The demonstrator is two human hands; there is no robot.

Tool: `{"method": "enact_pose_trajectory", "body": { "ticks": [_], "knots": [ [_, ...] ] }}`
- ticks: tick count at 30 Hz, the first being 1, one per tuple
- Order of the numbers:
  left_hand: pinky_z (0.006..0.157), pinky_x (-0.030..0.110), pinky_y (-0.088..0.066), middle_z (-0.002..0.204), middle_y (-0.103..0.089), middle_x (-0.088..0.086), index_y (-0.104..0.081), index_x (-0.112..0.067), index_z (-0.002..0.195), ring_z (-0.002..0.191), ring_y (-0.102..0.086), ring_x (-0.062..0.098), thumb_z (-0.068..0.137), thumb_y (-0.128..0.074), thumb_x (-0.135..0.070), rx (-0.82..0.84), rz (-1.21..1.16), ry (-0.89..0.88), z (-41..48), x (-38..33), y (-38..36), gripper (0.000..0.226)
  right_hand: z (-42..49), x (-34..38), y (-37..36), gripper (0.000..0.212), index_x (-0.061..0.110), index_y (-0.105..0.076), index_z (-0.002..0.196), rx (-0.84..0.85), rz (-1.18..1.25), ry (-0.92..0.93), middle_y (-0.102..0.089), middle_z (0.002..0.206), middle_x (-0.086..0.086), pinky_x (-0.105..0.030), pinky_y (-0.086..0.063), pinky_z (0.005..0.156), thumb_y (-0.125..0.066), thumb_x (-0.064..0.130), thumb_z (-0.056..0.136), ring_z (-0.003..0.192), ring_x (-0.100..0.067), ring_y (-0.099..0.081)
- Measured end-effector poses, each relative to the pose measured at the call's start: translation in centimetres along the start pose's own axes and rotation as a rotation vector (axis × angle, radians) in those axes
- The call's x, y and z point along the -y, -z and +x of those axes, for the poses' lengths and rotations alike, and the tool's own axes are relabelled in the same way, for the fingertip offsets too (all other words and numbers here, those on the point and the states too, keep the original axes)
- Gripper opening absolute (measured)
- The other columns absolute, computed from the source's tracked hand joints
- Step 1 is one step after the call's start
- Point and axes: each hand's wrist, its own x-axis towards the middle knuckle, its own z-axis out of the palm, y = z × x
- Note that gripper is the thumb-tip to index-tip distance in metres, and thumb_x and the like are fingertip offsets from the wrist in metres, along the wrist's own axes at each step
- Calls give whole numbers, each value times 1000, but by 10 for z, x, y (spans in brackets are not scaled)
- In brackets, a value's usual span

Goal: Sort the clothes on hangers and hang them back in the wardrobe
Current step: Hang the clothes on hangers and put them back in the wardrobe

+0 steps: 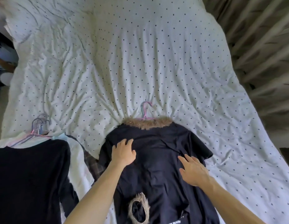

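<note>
Resting my left hand (124, 151) and right hand (193, 171) flat, fingers spread, gripping nothing, on the hangered coat (156, 139) on the near bed (140, 62), I judge rehanging unstarted; another pile (30, 175) waits left.

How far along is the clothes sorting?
Done: a pile under a black sweater sits on hangers, left. In hand: left hand and right hand rest flat on the dark fur-collared garment on its pink hanger. Left: all lies on the bed; no wardrobe in view.
</note>
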Motion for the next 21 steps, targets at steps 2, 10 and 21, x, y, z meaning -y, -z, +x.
{"method": "enact_pose_trajectory", "body": {
  "ticks": [2,10,21],
  "knots": [
    [117,50,-27,163,-22,8,-20,-27,157,147,-27,29,100,-44,-42,-36,-2,-2,35,1,12,64,21,-3,-6,66,30,-5,158,53,-9,-37,4,167,-1,-46,-19,122,-37,40,102,153,-31,-3],
    [111,51,-34,157,-32,8,-23,-24,154,141,-36,32,96,-52,-40,-120,52,-44,140,7,23,67,67,-16,-52,75,31,8,157,199,-117,-79,17,165,1,-55,-15,119,-38,45,100,152,-29,14],
    [88,43,-47,124,-60,9,-51,-19,130,112,-59,35,94,-57,-37,-193,13,-22,116,4,16,41,58,-18,-50,69,26,-9,158,174,46,-114,-2,167,-1,-48,-16,122,-39,46,100,153,-27,3]
  ]
}}
